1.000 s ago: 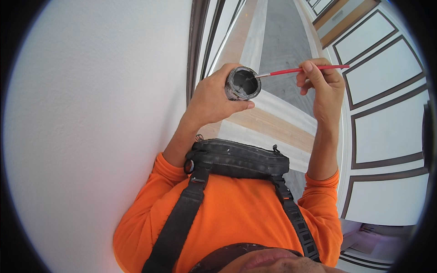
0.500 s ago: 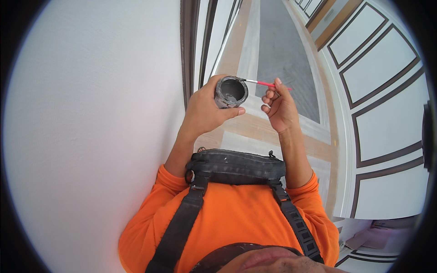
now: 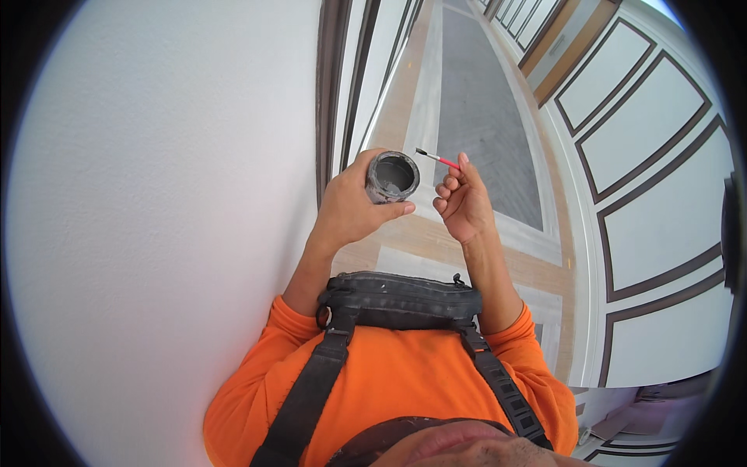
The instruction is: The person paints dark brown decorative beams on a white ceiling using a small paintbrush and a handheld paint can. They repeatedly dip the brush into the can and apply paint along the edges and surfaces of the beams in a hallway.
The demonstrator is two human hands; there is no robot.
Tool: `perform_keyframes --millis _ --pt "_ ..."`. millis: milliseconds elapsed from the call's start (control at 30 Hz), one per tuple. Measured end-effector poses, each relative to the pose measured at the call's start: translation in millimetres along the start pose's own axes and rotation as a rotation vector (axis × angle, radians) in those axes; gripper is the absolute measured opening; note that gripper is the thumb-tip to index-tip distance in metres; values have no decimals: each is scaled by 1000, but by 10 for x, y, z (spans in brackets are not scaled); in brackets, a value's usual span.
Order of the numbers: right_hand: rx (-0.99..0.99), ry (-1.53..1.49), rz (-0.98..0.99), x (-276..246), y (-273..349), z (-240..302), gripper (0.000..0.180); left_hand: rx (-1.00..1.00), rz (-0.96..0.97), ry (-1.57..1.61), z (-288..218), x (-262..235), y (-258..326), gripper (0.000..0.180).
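My left hand (image 3: 348,204) is wrapped round a small paint pot (image 3: 380,187), its mouth turned up and its rim smeared with grey. Dark grey paint (image 3: 394,177) shows inside. Between the thumb and fingers of my right hand (image 3: 469,204) is a thin paintbrush (image 3: 449,162) with a red handle, a silver ferrule and dark bristles. The bristle tip points left, just above and right of the pot's rim, apart from it. Part of the handle is hidden by my fingers.
Close on my left stands a white wall (image 3: 171,210) with dark trim strips (image 3: 331,93) ahead. White panels with brown moulding (image 3: 657,241) line the right side. The floor (image 3: 482,93) has a grey strip with pale and wood-toned borders. A black bag (image 3: 401,302) hangs on my chest.
The brush tip has come away from the pot's rim, and the brush now tilts more. In the picture, both hands sit slightly lower; my right hand has shifted a little left.
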State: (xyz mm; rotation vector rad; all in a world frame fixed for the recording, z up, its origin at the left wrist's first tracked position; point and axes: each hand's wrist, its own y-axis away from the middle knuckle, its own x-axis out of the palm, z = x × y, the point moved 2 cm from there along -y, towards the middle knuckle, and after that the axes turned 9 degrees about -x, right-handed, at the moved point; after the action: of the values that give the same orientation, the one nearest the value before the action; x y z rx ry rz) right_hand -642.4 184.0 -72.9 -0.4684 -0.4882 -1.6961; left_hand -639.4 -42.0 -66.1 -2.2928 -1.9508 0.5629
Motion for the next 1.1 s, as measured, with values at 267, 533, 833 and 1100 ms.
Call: perform_keyframes --millis 267,533,833,1100 --pt "-30 -16 17 67 -3 18 33 36 -12 15 -20 3 15 76" --pt "-74 -111 176 30 51 85 21 12 -19 25 -64 -28 22 75" --pt "-160 -161 378 -146 143 117 18 -6 -21 25 -53 -27 38 75" --pt "-443 -195 538 406 165 834 21 -32 -2 -72 -5 -82 28 79"
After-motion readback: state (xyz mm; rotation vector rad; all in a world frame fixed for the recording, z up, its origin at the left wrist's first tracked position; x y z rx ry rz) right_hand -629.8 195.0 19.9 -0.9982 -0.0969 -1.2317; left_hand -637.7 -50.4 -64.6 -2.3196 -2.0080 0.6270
